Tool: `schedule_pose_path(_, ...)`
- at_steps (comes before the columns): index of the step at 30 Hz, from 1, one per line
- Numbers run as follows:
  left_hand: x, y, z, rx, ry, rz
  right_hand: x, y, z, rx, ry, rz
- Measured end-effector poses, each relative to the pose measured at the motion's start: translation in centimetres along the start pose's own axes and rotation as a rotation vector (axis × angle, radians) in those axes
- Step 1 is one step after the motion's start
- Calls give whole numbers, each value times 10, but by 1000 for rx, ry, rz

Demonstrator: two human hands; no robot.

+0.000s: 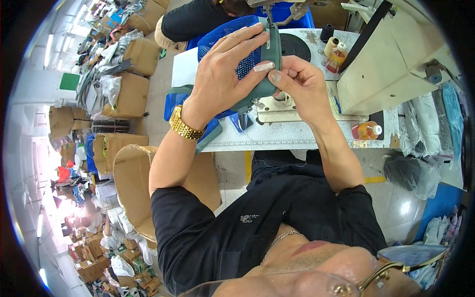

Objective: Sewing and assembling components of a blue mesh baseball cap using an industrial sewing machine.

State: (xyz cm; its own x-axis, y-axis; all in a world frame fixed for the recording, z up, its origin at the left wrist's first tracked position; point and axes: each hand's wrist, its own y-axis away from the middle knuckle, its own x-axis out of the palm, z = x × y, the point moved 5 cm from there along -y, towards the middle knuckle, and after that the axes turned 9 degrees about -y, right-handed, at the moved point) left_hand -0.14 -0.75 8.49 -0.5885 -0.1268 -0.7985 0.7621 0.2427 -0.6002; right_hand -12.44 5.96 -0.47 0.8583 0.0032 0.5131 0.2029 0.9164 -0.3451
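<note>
A piece of blue mesh [247,66] with a dark green fabric band [273,49] is under the head of a sewing machine [396,59]. My left hand [227,62] rests over the mesh, fingers stretched toward the needle area and thumb reaching across to the band. With thumb and forefinger, my right hand [302,84] pinches the band's near right edge; its other fingers are curled. The needle tip is hard to make out. A zipper pull [257,103] hangs at the piece's lower end.
More blue and green pieces [210,133] lie at the table's left edge. Thread spools [330,46] and bottles of amber liquid [366,130] stand on the right. An open cardboard box [136,193] is beside my left arm. Another person's dark sleeve [193,22] shows beyond the table.
</note>
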Motion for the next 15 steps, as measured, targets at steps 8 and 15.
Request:
schedule_pose_path(8,6,-5,4,-31,25,-34,-5,-9,5,-17,-5,-7)
schedule_pose_path(15,10,-12,16,-29,34,-67,-10,-22,3,-25,-26,-16)
